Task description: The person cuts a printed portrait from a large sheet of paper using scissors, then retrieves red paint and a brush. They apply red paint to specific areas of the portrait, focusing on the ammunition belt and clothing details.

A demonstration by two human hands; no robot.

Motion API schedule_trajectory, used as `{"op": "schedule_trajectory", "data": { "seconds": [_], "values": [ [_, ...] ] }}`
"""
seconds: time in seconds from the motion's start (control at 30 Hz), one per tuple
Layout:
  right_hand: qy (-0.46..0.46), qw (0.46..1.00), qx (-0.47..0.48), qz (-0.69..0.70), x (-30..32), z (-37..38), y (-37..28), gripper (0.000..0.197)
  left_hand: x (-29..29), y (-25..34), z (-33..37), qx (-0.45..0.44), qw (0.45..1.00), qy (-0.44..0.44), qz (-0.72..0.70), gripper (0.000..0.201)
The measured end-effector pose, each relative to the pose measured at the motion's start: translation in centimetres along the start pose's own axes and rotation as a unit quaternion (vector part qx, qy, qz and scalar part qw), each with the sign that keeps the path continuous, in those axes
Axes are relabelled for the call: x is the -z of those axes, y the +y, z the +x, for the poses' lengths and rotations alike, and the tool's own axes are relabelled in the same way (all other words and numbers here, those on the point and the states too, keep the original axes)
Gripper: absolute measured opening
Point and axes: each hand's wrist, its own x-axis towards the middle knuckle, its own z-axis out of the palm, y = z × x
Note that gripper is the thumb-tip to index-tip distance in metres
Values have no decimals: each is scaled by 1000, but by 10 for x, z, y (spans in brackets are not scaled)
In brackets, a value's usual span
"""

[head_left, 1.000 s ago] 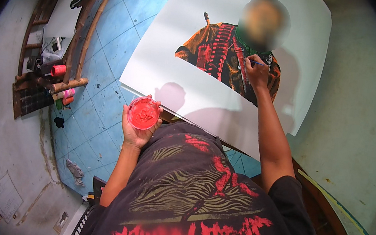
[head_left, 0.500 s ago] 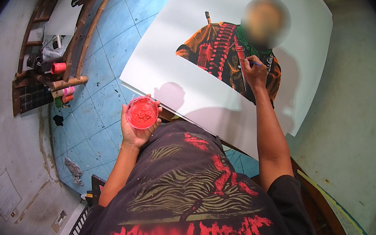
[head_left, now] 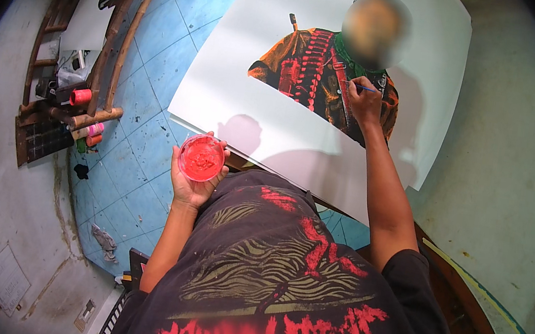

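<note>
Brush (head_left: 365, 88): I see it poking out of the right hand (head_left: 364, 105), thin and blue, its tip toward 11 o'clock, by the red strap (head_left: 339, 69) in the painting (head_left: 312, 76). I can't tell if it touches.
Cup (head_left: 181, 158): at 8 o'clock from the right hand, round, with lumpy red paint (head_left: 203, 158) inside.
Painting: red, orange, black and green on white paper (head_left: 216, 94).
Right hand: fingers pinched on the brush, right arm (head_left: 388, 175) at 5 o'clock.
Left hand (head_left: 191, 188): palm up, fingers curled around the cup.
</note>
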Motion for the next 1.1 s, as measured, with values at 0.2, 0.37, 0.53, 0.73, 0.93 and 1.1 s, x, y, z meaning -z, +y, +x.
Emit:
{"op": "schedule_trajectory", "data": {
  "seconds": [0.2,0.37,0.53,0.73,0.93,1.1],
  "values": [
    [-8,1000,-16,5,-6,1,4,16,4,1,2,0,1000,3,1,78],
    [-19,1000,-9,-10,-8,-4,14,16,0,-1,0,-3,1000,-2,1,78],
    [4,999,-3,-39,-4,-5,9,16,5,0,1,0,1000,-3,-2,78],
    [7,1000,-2,20,-2,-3,-2,15,5,-1,-1,-1,1000,-6,-11,78],
    [-9,1000,-13,2,-6,-3,8,16,4,-1,-1,-2,1000,-2,-5,78],
    [-3,1000,-16,-3,-6,-2,3,15,5,-2,-2,-3,1000,-2,-14,78]
  ]
}}
